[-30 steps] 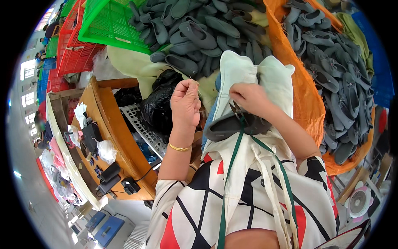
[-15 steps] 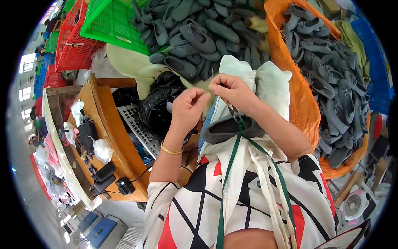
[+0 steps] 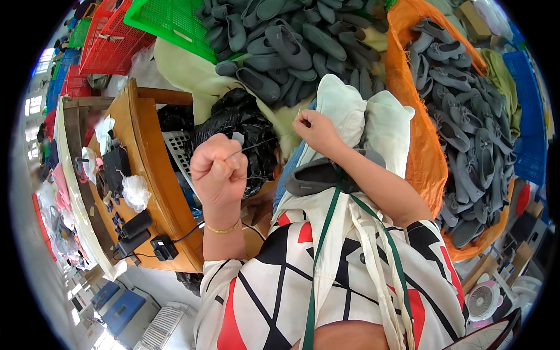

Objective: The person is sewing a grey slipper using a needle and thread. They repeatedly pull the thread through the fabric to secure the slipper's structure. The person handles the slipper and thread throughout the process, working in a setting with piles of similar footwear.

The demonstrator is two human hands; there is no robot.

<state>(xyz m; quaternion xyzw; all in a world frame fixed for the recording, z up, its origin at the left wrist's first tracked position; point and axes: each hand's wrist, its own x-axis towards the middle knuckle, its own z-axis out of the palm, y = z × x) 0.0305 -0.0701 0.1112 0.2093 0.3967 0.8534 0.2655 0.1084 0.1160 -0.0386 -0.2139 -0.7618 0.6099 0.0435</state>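
My left hand (image 3: 220, 170) is closed in a fist, raised in front of the wooden desk. Out of it a thin dark thread (image 3: 256, 144) stretches toward my right hand (image 3: 318, 131). That hand is pinched shut over my lap, and a thin needle-like tip (image 3: 299, 109) sticks up from its fingers. On the apron in my lap lies a dark grey slip-on shoe (image 3: 303, 179), partly covered by my right forearm. A green cord (image 3: 322, 233) from my neck runs down to the shoe; its end is hidden.
A heap of grey shoes (image 3: 286, 49) lies ahead beside a green crate (image 3: 175, 26). At my right, an orange sack (image 3: 411, 146) bulges with more shoes. To the left stands a wooden desk (image 3: 160, 192) with chargers on it; a black plastic bag (image 3: 239, 122) sits beside it.
My left hand has swung left and toward me, away from my right hand, and the thread between them is drawn out. The metal snips on the green cord are now hidden.
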